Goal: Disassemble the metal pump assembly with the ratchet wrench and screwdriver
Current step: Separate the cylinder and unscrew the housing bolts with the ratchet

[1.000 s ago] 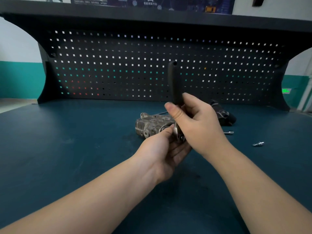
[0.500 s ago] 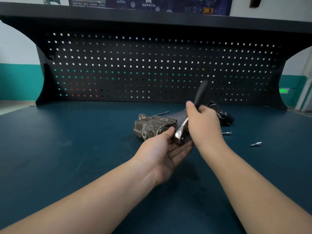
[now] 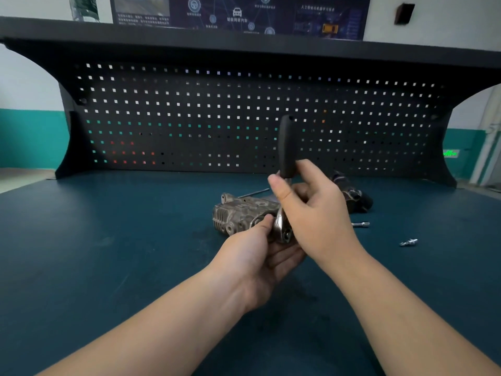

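The ratchet wrench stands nearly upright in front of me, black grip at the top, shiny metal head at the bottom. My right hand holds its shank just below the grip. My left hand cups the wrench head from below and its fingertips pinch it. The grey metal pump assembly lies on the bench just behind my hands, partly hidden by them. A thin screwdriver shaft pokes out behind the pump.
A black ribbed part lies right of the pump. A small bolt and a short metal fitting rest on the blue-green benchtop to the right. A black pegboard walls off the back.
The wrench handle swung to the right half a second ago and has now swung back to nearly upright. My left hand has stayed at the wrench head throughout.
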### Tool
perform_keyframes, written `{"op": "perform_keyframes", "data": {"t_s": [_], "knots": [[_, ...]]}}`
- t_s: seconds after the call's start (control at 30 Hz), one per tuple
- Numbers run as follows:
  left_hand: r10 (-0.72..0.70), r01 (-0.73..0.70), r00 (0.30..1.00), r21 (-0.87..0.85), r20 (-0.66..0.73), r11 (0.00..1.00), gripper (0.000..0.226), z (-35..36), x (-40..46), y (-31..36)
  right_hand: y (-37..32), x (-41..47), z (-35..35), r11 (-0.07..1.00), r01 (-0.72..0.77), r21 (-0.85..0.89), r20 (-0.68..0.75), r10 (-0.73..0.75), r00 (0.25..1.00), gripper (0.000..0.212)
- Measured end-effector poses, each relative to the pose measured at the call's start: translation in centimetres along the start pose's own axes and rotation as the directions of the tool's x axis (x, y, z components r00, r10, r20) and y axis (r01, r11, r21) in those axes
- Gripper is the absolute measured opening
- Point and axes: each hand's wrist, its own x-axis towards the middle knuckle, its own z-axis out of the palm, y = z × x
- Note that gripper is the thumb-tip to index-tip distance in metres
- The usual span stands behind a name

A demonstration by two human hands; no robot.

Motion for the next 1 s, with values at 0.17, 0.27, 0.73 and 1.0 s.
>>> {"op": "perform_keyframes", "data": {"t_s": [0.17,0.27,0.73,1.0], "knots": [[-0.018,0.014,0.999,0.085,0.040,0.996,0.027,-0.4,0.1,0.5,-0.4,-0.6,0.4,0.987,0.134,-0.087,0.149,-0.120,0.981,0.011],[-0.033,0.028,0.999,0.104,0.042,0.994,0.025,-0.6,0.0,0.9,-0.5,-0.5,0.3,0.990,0.114,-0.084,0.141,-0.102,0.985,0.014],[-0.039,0.040,0.999,0.099,-0.008,0.994,0.034,-0.3,0.4,0.3,1.4,1.4,-1.8,0.778,-0.628,-0.020,-0.070,0.625,0.777,0.027],[-0.015,0.014,1.000,0.073,0.006,0.997,0.028,0.0,0.2,0.7,0.3,1.0,-0.8,0.988,-0.093,-0.121,-0.051,0.088,0.995,0.035]]}}
